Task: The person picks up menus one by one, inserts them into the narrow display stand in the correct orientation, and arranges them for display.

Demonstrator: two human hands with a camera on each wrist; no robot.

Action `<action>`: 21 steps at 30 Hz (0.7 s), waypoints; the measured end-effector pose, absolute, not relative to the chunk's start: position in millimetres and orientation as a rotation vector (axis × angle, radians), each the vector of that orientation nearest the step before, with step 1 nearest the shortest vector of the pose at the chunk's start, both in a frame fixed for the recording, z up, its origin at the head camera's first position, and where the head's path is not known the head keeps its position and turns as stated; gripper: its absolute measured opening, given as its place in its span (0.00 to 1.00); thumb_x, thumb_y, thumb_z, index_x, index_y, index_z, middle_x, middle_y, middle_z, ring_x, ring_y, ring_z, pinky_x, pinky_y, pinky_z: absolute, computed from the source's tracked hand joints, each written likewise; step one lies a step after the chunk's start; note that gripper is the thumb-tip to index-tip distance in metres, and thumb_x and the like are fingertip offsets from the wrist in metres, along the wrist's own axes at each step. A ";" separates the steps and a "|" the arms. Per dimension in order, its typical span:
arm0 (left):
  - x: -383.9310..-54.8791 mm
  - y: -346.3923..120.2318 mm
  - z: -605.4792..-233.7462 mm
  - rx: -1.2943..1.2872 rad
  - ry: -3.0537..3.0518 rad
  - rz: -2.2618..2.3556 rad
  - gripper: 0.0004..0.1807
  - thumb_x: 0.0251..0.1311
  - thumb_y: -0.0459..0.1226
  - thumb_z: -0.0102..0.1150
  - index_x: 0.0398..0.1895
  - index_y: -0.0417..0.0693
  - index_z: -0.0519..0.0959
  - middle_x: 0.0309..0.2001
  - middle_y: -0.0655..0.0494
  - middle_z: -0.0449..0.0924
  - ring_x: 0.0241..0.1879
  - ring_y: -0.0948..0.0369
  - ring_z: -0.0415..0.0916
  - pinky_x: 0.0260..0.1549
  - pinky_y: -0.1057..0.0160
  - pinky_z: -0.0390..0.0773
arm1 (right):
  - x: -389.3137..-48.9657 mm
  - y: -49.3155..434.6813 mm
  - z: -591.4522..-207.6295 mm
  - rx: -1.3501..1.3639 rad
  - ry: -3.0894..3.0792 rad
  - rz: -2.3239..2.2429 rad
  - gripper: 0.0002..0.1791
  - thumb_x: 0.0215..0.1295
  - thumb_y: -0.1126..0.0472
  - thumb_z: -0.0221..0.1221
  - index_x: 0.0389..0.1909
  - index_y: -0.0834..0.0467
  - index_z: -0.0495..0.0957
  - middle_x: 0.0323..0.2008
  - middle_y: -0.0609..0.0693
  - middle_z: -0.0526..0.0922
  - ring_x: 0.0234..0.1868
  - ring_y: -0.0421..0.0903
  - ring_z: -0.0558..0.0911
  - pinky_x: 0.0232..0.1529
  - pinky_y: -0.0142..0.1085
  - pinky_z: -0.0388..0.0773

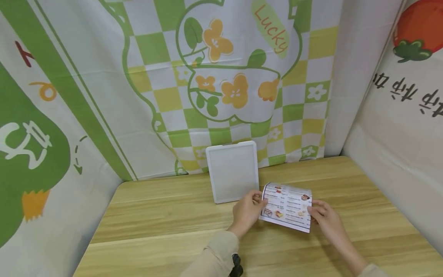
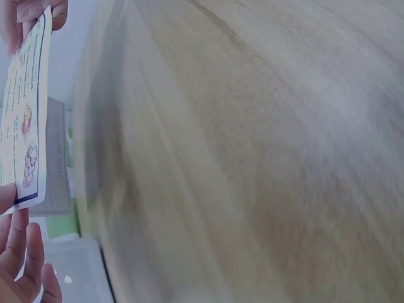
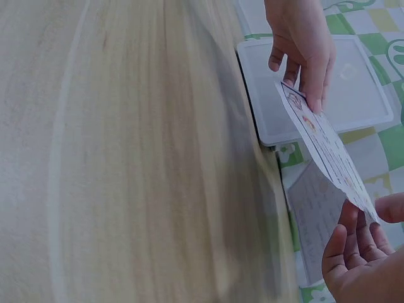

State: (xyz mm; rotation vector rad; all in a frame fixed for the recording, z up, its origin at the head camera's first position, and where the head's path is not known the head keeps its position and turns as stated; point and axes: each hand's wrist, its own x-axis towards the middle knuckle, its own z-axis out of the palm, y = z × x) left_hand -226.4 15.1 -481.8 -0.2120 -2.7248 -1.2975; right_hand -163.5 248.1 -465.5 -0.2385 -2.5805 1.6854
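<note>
I count one printed sheet (image 1: 286,207) over the wooden bench (image 1: 149,219), pinched by my left grip (image 1: 246,211) at its nine-o'clock edge and my right grip (image 1: 325,218) at its three, one white board (image 1: 233,172) at its ten o'clock, and one pale panel (image 3: 315,221) partly hidden behind it. Three patterned cloths (image 1: 228,96) border at nine, twelve and three. I have room toward nine o'clock, out to the bench's edge.
</note>
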 end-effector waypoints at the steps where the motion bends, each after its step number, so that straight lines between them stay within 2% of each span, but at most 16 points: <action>1: -225.8 14.2 -479.4 -0.225 -2.712 -1.304 0.14 0.59 0.48 0.67 0.45 0.55 0.84 0.29 0.73 0.80 0.26 0.74 0.72 0.29 0.66 0.70 | -163.5 248.7 -463.3 -0.237 -2.567 1.684 0.24 0.74 0.64 0.54 0.63 0.74 0.63 0.43 0.64 0.85 0.30 0.37 0.78 0.34 0.32 0.80; 5: -224.0 9.9 -468.2 -0.273 -2.688 -1.324 0.15 0.59 0.47 0.68 0.47 0.55 0.83 0.30 0.73 0.80 0.24 0.74 0.71 0.28 0.67 0.69 | -164.0 249.9 -454.4 -0.229 -2.509 1.699 0.21 0.74 0.64 0.54 0.61 0.73 0.66 0.37 0.56 0.86 0.29 0.39 0.78 0.33 0.32 0.79; 9: -222.4 5.6 -456.9 -0.329 -2.688 -1.327 0.17 0.60 0.47 0.68 0.50 0.55 0.82 0.30 0.73 0.80 0.26 0.75 0.73 0.27 0.68 0.70 | -164.7 250.1 -445.1 -0.224 -2.516 1.677 0.22 0.73 0.62 0.55 0.60 0.71 0.68 0.36 0.52 0.86 0.30 0.39 0.78 0.34 0.32 0.79; 16: -219.8 -4.1 -431.4 -0.388 -2.682 -1.279 0.14 0.60 0.49 0.67 0.47 0.56 0.82 0.31 0.72 0.81 0.28 0.74 0.74 0.28 0.69 0.71 | -167.3 249.0 -428.3 -0.187 -2.516 1.664 0.22 0.73 0.59 0.56 0.59 0.70 0.68 0.37 0.51 0.85 0.32 0.40 0.78 0.35 0.30 0.78; 21: -220.3 -11.7 -413.7 -0.380 -2.695 -1.288 0.13 0.60 0.50 0.67 0.45 0.58 0.83 0.31 0.71 0.81 0.30 0.72 0.74 0.29 0.68 0.72 | -168.7 245.8 -414.4 -0.121 -2.505 1.652 0.22 0.73 0.58 0.57 0.59 0.70 0.68 0.39 0.53 0.85 0.33 0.37 0.79 0.36 0.29 0.79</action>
